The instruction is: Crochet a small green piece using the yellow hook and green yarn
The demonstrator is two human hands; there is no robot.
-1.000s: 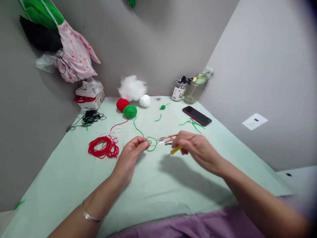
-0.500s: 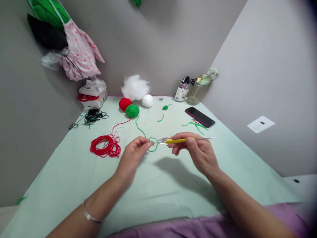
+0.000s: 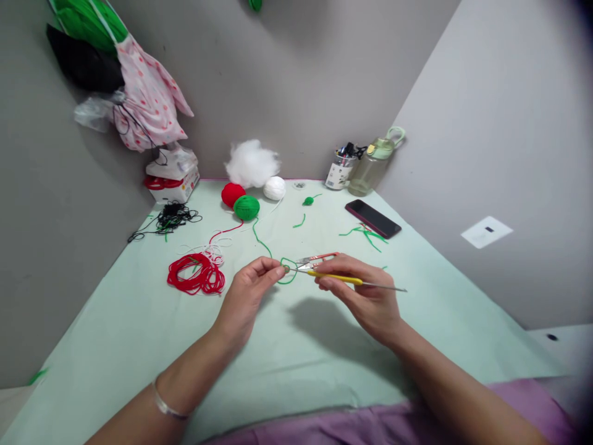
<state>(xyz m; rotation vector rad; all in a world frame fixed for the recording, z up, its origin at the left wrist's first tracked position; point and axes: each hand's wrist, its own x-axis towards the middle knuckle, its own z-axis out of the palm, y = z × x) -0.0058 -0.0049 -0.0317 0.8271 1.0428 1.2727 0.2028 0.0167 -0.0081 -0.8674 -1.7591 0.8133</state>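
My left hand [image 3: 252, 290] pinches a strand of green yarn [image 3: 288, 282] between thumb and fingertips; a loop of it stands out to the right. A yellow-handled crochet hook [image 3: 345, 280] is held in my right hand [image 3: 365, 296], its left tip reaching the yarn at my left fingertips. Just behind the hook lie thread snips [image 3: 319, 257], partly covered by my right fingers; whether they touch the snips I cannot tell. From the loop the strand runs back to a green yarn ball [image 3: 246, 208].
Behind my left hand lie a red yarn coil [image 3: 194, 274], a red ball [image 3: 232, 195], a white ball [image 3: 275, 188], stuffing [image 3: 252, 164] and tangled black yarn [image 3: 173, 216]. A phone [image 3: 373, 218], a bottle [image 3: 370, 170] and a pen cup [image 3: 340, 171] stand or lie at the right back.
My right hand has tilted the hook so its right end points lower, and its fingers have shifted along the handle. More of the snips shows. My left hand stays in place.
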